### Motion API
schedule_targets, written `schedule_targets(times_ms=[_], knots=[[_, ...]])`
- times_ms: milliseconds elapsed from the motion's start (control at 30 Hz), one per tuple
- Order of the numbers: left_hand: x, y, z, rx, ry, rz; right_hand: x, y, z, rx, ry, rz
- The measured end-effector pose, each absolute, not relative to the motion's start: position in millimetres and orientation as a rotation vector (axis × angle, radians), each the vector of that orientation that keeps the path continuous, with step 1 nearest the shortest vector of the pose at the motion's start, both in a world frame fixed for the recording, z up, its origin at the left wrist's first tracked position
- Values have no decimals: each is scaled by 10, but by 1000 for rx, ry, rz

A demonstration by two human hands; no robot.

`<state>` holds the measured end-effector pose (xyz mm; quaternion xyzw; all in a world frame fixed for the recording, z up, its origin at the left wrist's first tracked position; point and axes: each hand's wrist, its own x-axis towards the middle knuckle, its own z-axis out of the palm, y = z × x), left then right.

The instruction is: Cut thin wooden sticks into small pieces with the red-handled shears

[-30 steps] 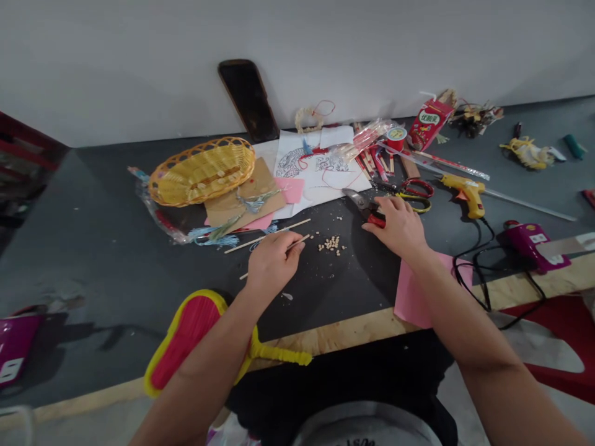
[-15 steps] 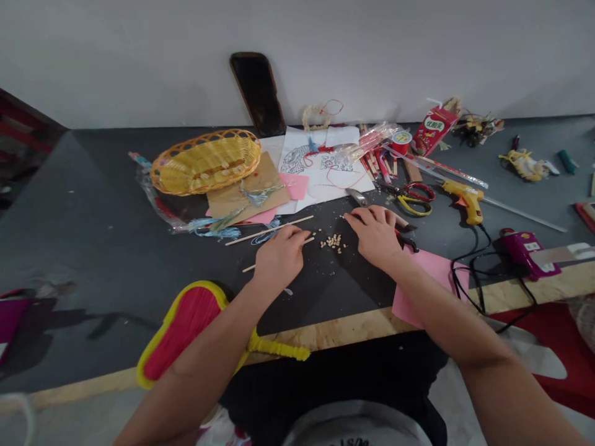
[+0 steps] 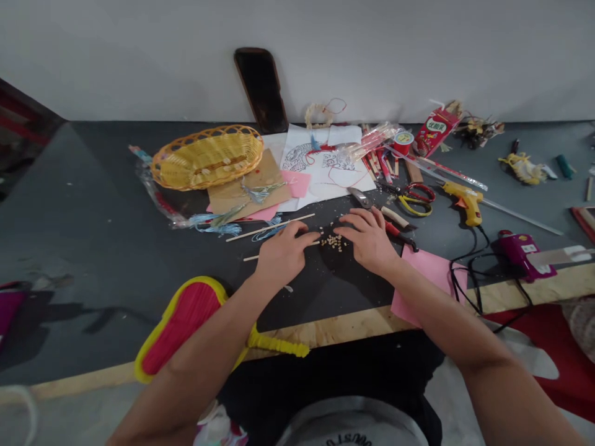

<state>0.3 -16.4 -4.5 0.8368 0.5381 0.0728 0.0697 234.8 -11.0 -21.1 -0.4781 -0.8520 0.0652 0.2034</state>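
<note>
A small heap of pale beads or cut stick pieces lies on the dark tabletop between my hands. At its left edge is my left hand, fingers curved and thumb reaching toward the bits, with nothing visible in its grasp. One thin wooden stick passes beneath this hand, its tip showing past the thumb. Behind it rests another thin stick. My right hand hovers or rests at the heap's right side, fingers spread and bent, the fingertips close to the bits. Red-handled pliers lie partly hidden behind that hand.
Behind are a yellow basket, printed paper and a leaning phone. Scissors, a yellow glue gun with a black cord and pink paper lie right. A red-and-yellow fan overlaps the front edge.
My right hand has shifted left and closer to the small bits. My left thumb has stretched toward the heap, and the left hand has moved slightly right.
</note>
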Motion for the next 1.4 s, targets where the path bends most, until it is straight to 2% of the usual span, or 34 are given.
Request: schedule_targets(times_ms=[200, 500, 800, 1000, 1400], knots=[[-69, -112, -75, 2511, 1654, 418, 2246, 22, -257, -1081, -2447, 368], [-90, -73, -114, 2542, 1637, 612, 2187, 144, -80, -923, -2776, 341], [-54, -42, -110, 2497, 1662, 657, 2568, -325, -234, -1216, -2228, 330], [-58, -14, -111, 2480, 1658, 672, 2493, -410, -430, -1240, -2231, 255], [-117, -12, -168, 2518, 1609, 720, 2354, -498, -254, -1412, -2274, 285]])
